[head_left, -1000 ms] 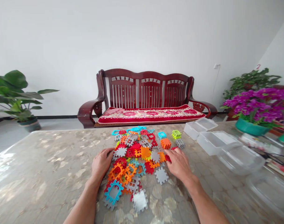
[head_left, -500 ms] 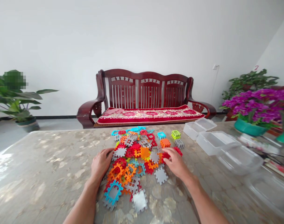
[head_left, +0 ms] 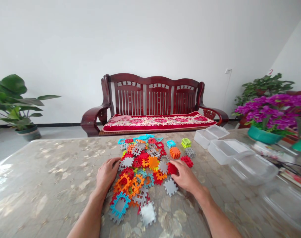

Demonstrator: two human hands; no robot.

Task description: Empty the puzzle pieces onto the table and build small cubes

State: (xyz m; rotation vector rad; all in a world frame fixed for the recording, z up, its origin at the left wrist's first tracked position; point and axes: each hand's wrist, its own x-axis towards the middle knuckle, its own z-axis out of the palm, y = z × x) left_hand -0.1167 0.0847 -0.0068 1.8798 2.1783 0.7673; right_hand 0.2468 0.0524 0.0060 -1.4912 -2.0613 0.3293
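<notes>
A loose pile of interlocking plastic tiles (head_left: 138, 161) in red, orange, grey and blue lies on the table. My left hand (head_left: 108, 172) rests at the pile's left edge, fingers stretched towards a grey tile (head_left: 127, 162) and holding nothing visible. On the right side, my right hand (head_left: 183, 174) has its thumb and fingers around a red tile (head_left: 172, 168). A plain grey tile (head_left: 170, 186) lies just below that hand. Beyond it stand small sorted stacks: red (head_left: 187, 161), orange (head_left: 175, 152), grey (head_left: 190, 152), lime green (head_left: 186, 142) and blue (head_left: 171, 143).
Clear plastic boxes (head_left: 221, 157) with lids (head_left: 254, 168) stand to the right. Purple flowers in a green pot (head_left: 264, 135) and a pair of glasses (head_left: 297, 168) are further right. A wooden bench (head_left: 157, 87) is behind the patterned table (head_left: 53, 178).
My right hand has moved slightly left, from beside the red stack to the pile's right edge, where it now grips a red tile. The left hand has stayed put.
</notes>
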